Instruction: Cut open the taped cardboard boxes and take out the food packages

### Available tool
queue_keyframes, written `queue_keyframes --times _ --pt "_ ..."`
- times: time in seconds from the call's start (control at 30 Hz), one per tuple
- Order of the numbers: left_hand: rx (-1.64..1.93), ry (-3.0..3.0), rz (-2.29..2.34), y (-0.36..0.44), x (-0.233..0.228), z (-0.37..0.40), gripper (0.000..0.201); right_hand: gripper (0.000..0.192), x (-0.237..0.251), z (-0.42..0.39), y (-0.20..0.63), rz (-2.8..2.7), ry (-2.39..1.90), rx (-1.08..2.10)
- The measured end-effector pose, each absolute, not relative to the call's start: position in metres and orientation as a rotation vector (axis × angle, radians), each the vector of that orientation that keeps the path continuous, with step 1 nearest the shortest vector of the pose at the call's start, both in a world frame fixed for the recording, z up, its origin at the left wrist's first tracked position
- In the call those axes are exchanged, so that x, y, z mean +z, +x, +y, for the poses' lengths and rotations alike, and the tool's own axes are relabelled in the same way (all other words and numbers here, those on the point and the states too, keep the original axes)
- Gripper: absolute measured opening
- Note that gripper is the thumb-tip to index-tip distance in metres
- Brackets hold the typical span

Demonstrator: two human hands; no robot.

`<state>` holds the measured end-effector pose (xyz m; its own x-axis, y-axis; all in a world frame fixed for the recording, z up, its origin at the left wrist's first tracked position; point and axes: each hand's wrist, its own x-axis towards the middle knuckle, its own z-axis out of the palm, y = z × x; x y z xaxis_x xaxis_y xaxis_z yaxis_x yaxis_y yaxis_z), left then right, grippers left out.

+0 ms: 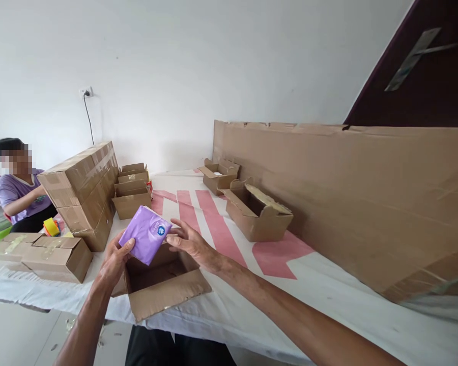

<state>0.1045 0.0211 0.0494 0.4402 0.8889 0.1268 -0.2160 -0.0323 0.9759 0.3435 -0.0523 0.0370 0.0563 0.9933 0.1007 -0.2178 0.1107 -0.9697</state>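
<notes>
My left hand (116, 256) is closed on the left edge of a flat purple packet (145, 234) with a round blue mark, the thumb lying across its front. The packet is tilted above an open cardboard box (170, 297), whose near flap is folded outward. My right hand (194, 244) is at the packet's right corner, its fingers apart and partly curled. Whether its fingertips touch the packet I cannot tell. The inside of the box is dark and partly covered by the packet and my hands.
Taped cartons (80, 185) are stacked at the left, with smaller boxes (57, 256) before them and a yellow tape roll (51, 227) nearby. Open boxes (132, 203) stand behind mine; another open box (254, 218) is at right, before a cardboard panel (347, 203). A person (25, 188) sits far left.
</notes>
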Motion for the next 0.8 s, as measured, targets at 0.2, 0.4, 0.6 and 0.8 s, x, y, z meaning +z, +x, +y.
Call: queue_keyframes --times 0.2,0.4,0.6,0.8 --pt "0.848 1.322 0.644 0.107 0.055 0.016 0.064 0.066 0.04 -0.049 0.331 -1.1 -0.938 1.176" --pt "0.774 1.365 0.605 0.102 0.062 0.027 0.064 0.072 0.044 -0.04 0.334 -1.161 -0.901 1.17" --pt "0.808 1.393 0.599 0.105 0.064 0.03 0.064 0.074 0.044 -0.036 0.335 -1.202 -0.951 1.175" --pt "0.912 1.26 0.624 0.111 0.062 0.027 0.066 0.083 0.038 -0.038 0.342 -1.207 -0.997 1.155"
